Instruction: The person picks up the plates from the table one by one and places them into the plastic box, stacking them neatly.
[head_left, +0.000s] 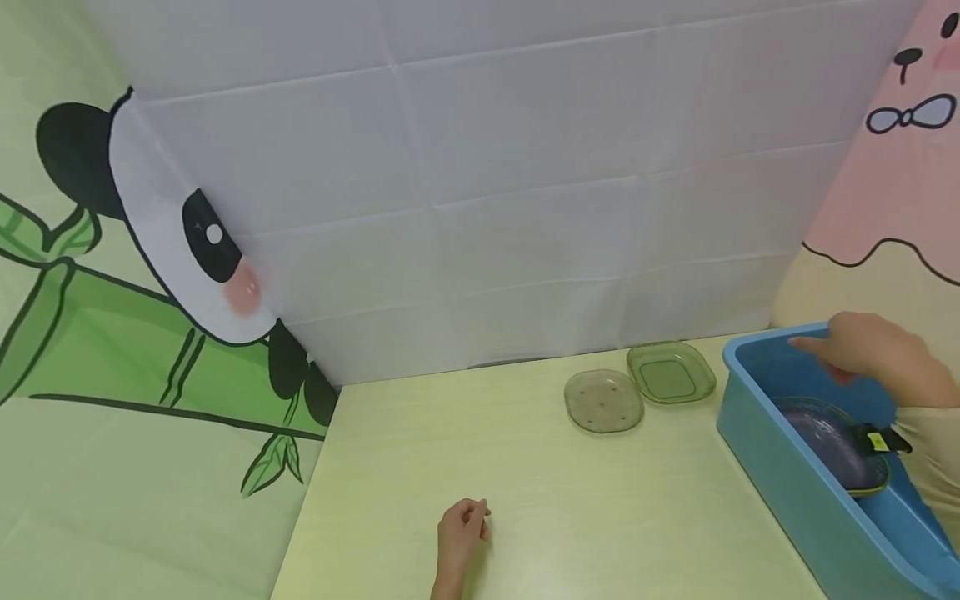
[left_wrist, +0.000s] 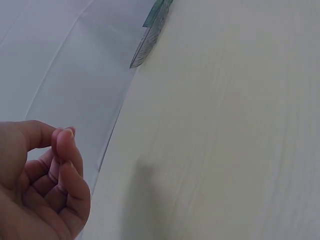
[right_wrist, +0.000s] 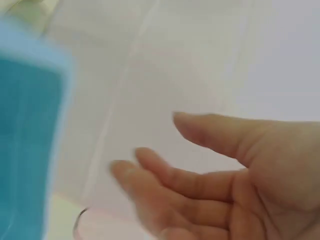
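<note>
My right hand (head_left: 873,346) hovers above the far end of a blue bin (head_left: 780,450), holding nothing. In the right wrist view its thumb stands apart from the loosely bent fingers (right_wrist: 190,185), with a blurred blue bin wall (right_wrist: 30,135) beside them. Inside the bin lies a purplish, glossy round dish (head_left: 821,437), partly covered by a small black device at my right sleeve. My left hand (head_left: 460,533) is over the near part of the table, its fingers (left_wrist: 72,185) loosely curled, thumb near the index finger, nothing held.
Two clear green dishes, a rounded one (head_left: 603,402) and a squarer one (head_left: 671,372), sit side by side on the pale yellow table (head_left: 450,442), left of the bin. A white cloth wall (head_left: 487,208) rises behind the table; a panda-printed cloth (head_left: 150,400) is at left.
</note>
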